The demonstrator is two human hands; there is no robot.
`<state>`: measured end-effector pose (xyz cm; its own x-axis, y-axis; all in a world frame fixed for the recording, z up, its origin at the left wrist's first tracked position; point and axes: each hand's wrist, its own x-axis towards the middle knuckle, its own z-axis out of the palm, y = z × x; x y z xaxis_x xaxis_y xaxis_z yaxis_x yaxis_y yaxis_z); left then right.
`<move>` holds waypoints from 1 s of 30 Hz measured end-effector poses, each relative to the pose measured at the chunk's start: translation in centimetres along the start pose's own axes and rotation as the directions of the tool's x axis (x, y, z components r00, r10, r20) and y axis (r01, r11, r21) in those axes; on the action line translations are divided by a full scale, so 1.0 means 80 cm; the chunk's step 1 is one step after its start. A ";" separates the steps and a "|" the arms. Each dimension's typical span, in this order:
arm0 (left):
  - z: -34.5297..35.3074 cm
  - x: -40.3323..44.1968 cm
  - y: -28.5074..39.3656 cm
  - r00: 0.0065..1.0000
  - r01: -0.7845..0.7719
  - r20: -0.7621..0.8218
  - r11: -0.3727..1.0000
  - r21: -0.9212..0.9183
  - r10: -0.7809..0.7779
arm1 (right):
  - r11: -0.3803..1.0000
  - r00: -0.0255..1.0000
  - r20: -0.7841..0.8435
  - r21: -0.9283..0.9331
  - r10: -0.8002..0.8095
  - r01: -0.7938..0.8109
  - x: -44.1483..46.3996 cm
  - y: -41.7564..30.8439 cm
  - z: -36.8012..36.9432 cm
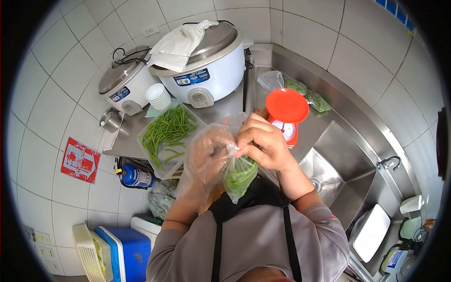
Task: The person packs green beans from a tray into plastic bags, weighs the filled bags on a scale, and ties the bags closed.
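Observation:
A clear plastic bag (240, 176) with cut green beans in its bottom hangs in front of my chest, its neck gathered tight. My right hand (264, 142) pinches this gathered neck between thumb and fingers. On the other side, my left hand (212, 149) shows through the loose upper part of the bag, its fingers curled at the neck; the film partly blurs them. Just beyond my left hand, long green beans (168, 129) lie in a clear plastic tub (165, 170). Close to my right hand stands a kitchen scale (287, 128) with an orange-red pan (287, 105).
A large rice cooker (211, 84) with a white cloth (181, 44) and a smaller rice cooker (123, 84) stand at the back. White cups (158, 96) are stacked nearby. Bagged beans (318, 101) lie behind the scale. A steel sink (336, 162) is at right, a blue cooler (127, 254) below left.

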<state>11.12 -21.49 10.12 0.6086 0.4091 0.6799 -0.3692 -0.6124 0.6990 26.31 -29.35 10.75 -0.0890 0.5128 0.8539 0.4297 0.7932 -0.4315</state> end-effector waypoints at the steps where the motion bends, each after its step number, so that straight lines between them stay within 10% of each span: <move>1: 0.001 -0.001 0.002 1.000 -0.020 -0.006 1.000 0.003 0.020 | 0.999 1.000 0.002 -0.038 -0.020 0.020 0.001 -0.003 -0.001; 7: -0.007 -0.003 0.009 0.991 -0.136 0.017 0.986 0.095 0.135 | 0.999 0.997 0.066 0.003 -0.045 0.045 0.000 -0.007 -0.003; 14: -0.013 0.005 -0.004 0.979 -0.204 0.104 0.899 0.387 0.178 | 0.874 0.922 0.167 0.297 0.348 -0.384 -0.011 0.030 0.001; 19: -0.030 -0.001 -0.060 0.994 -0.044 0.111 0.884 0.465 -0.009 | 0.924 0.919 0.122 0.024 0.375 -0.381 -0.017 0.065 0.009; 22: -0.030 -0.010 -0.103 0.923 0.360 0.061 0.907 0.219 -0.381 | 0.911 0.908 0.082 -0.074 0.410 -0.405 -0.042 0.109 0.025; 30: -0.003 -0.054 -0.210 0.983 0.185 -0.068 0.891 0.415 -0.173 | 0.848 0.890 -0.178 -0.273 0.420 -0.455 -0.120 0.199 0.087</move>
<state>14.50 -12.78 -4.49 0.6142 0.5536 0.5623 0.0757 -0.7506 0.6564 27.78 -19.34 -6.34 0.2610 0.7314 0.6301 0.6498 0.3495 -0.6749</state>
